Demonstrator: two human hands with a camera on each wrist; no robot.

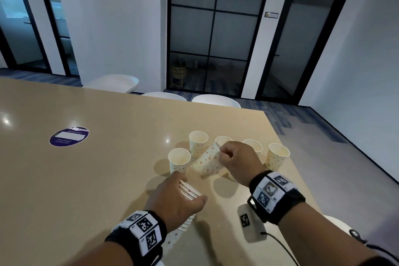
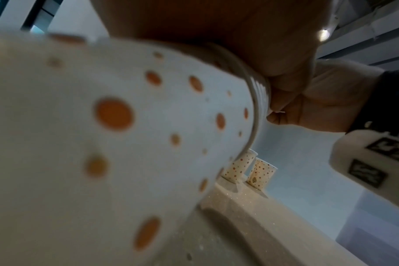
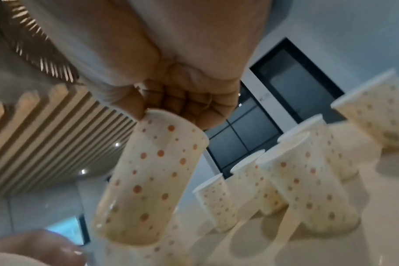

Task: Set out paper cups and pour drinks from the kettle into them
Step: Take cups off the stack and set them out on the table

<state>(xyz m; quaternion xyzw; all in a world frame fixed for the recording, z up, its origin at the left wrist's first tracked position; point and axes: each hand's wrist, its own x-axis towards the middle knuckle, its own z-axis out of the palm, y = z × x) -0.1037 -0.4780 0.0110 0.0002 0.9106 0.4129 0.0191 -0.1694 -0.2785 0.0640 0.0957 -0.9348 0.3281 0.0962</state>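
Setting-out step: left hand [image 1: 174, 198] grips nested stack [image 1: 191, 193]; right hand [image 1: 237, 161] pinches one cup [image 1: 207, 162] by its rim, just beyond the stack. Next: stand it upright.

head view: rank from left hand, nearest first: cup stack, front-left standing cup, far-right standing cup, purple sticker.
1. cup stack, in the left hand grip
2. front-left standing cup, just beyond the fingers
3. far-right standing cup, near the table's right edge
4. purple sticker, far left

No text can be read. Lettering is printed on the round purple sticker [image 1: 69, 136] on the table [image 1: 86, 179] (too small and inverted), and only coded square markers are borne by the wristbands [image 1: 143, 231].
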